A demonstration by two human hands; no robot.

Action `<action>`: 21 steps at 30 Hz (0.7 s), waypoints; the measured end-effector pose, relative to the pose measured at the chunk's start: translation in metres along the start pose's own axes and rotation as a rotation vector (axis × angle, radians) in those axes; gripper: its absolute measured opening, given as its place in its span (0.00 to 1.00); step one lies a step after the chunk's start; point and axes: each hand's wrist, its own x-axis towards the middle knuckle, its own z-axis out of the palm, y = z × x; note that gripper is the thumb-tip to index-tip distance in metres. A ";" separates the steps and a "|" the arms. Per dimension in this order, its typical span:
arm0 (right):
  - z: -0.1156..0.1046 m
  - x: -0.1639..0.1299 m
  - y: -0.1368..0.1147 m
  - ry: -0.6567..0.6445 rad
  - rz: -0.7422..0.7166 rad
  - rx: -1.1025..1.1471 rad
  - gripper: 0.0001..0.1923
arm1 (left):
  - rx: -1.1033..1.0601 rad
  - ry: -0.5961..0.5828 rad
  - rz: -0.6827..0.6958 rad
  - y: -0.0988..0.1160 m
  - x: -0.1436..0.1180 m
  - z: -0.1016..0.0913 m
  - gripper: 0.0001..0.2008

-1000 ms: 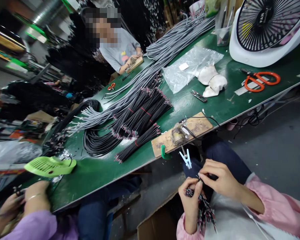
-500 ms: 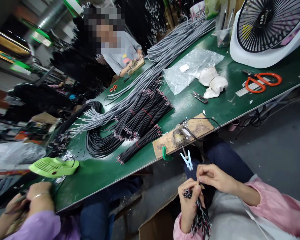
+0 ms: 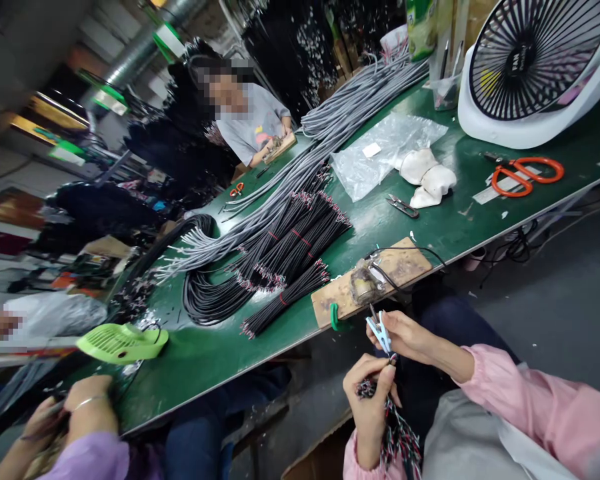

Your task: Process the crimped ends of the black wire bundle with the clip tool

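My left hand (image 3: 369, 393) is closed around a bundle of black cables with red, white and black wire ends (image 3: 400, 433), which hang down below the fist. A few wire tips stick up between its thumb and forefinger. My right hand (image 3: 405, 333) is closed on a light blue clothespin (image 3: 379, 331), just above the left hand. The clothespin sits at a metal tip projecting from a wooden board (image 3: 325, 305) on the table edge. A fixture with a dark cable (image 3: 364, 285) is mounted on that board. Some right fingers are hidden behind the clothespin.
The green table (image 3: 460, 230) holds tied black cable bundles (image 3: 285, 300), long grey cables (image 3: 285, 173), a plastic bag (image 3: 363, 177), snips (image 3: 403, 207), orange-handled scissors (image 3: 527, 177) and a white fan (image 3: 525, 127). A co-worker's hands (image 3: 87, 393) are at left, near a green fan (image 3: 123, 342).
My right hand has left the wire tips at my left hand and moved up to the clothespin, closing on it. My left hand still grips the cables. The whole view has shifted slightly.
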 end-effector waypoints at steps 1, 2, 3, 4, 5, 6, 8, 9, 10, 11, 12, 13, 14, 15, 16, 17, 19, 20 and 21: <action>0.000 0.001 0.001 0.024 -0.011 0.004 0.24 | -0.003 -0.001 -0.007 -0.001 0.002 0.000 0.04; 0.000 0.001 0.002 0.042 -0.020 0.002 0.23 | -0.009 -0.001 -0.018 -0.002 0.003 0.000 0.04; 0.001 0.001 0.002 0.053 -0.023 0.002 0.22 | -0.015 -0.002 -0.033 -0.003 0.004 0.000 0.04; 0.002 0.001 0.001 0.056 -0.022 0.007 0.22 | -0.020 -0.004 -0.048 -0.004 0.004 0.000 0.04; 0.002 0.000 0.001 0.055 -0.021 0.019 0.22 | -0.024 -0.006 -0.063 -0.006 0.005 0.000 0.05; 0.003 0.000 0.000 0.049 -0.020 0.037 0.22 | -0.027 -0.007 -0.074 -0.007 0.005 0.000 0.06; 0.004 -0.001 -0.001 0.027 -0.014 0.074 0.22 | -0.035 -0.009 -0.089 -0.008 0.004 0.000 0.07; 0.003 -0.001 -0.001 0.017 -0.002 0.090 0.22 | -0.039 -0.010 -0.095 -0.008 0.003 0.000 0.07; 0.001 -0.001 0.000 0.010 0.017 0.105 0.23 | -0.042 -0.013 -0.101 -0.008 0.003 0.001 0.07; -0.002 -0.002 0.002 0.009 0.037 0.119 0.25 | -0.042 -0.015 -0.104 -0.008 0.003 0.001 0.07; -0.005 -0.003 0.003 0.017 0.054 0.132 0.26 | -0.041 -0.017 -0.105 -0.007 0.002 0.002 0.08; -0.009 -0.005 0.005 0.032 0.064 0.140 0.27 | -0.038 -0.016 -0.105 -0.006 0.002 0.002 0.08; -0.013 -0.007 0.006 0.048 0.066 0.140 0.27 | -0.036 -0.013 -0.106 -0.006 0.002 0.002 0.08; -0.016 -0.010 0.006 0.065 0.058 0.128 0.27 | -0.035 -0.011 -0.108 -0.004 0.001 0.002 0.08; -0.019 -0.015 0.006 0.083 0.042 0.099 0.26 | -0.033 -0.014 -0.113 -0.003 0.000 0.002 0.09; -0.020 -0.020 0.005 0.101 0.022 0.047 0.24 | -0.033 -0.021 -0.121 -0.002 0.000 0.001 0.09; -0.021 -0.033 0.000 0.125 -0.023 -0.110 0.21 | -0.038 -0.046 -0.149 -0.002 -0.002 0.000 0.09; -0.020 -0.040 -0.002 0.123 -0.038 -0.204 0.19 | -0.047 -0.060 -0.171 -0.003 -0.002 -0.001 0.09; -0.019 -0.047 -0.005 0.110 -0.045 -0.295 0.17 | -0.061 -0.074 -0.203 -0.006 -0.003 -0.002 0.09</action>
